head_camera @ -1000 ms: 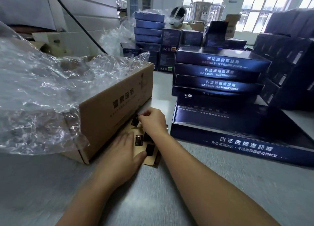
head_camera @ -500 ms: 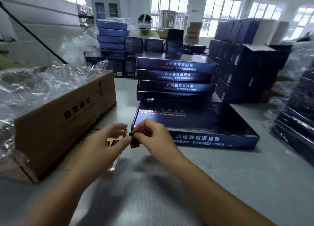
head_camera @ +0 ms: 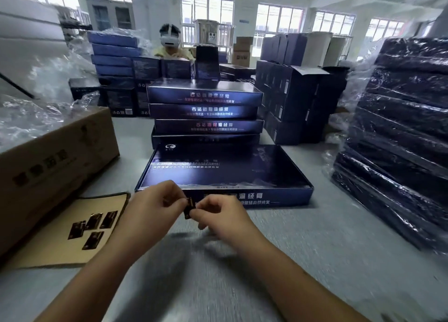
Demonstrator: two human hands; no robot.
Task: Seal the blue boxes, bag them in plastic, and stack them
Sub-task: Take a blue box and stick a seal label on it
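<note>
The left hand (head_camera: 155,205) and right hand (head_camera: 218,215) are together above the desk (head_camera: 315,254), fingertips meeting. Both pinch one small dark sticker (head_camera: 188,207) between thumb and fingers. The sticker stands roughly on edge between them, and its print is too blurred to read. Whether it touches anything but the fingers I cannot tell.

Just beyond the hands a flat blue box (head_camera: 225,169) lies closed on the desk, its front wall right behind the fingertips. Behind that box, further from the hands, a stack (head_camera: 206,111) of four like boxes rises, its edges slightly out of line. Well to the right of the right hand stands a bagged stack (head_camera: 400,132) of dark boxes under crinkled clear film.

To the left of the left hand a tan sheet (head_camera: 48,251) lies flat on the desk, bearing four more stickers (head_camera: 93,239) in a loose cluster. Beyond the sheet, right against its far edge, is a brown carton (head_camera: 55,152) with loose plastic (head_camera: 36,118) spilling over its top. Far beyond the hands, past more dark boxes, a person (head_camera: 169,48) wearing a white headset is visible.
</note>
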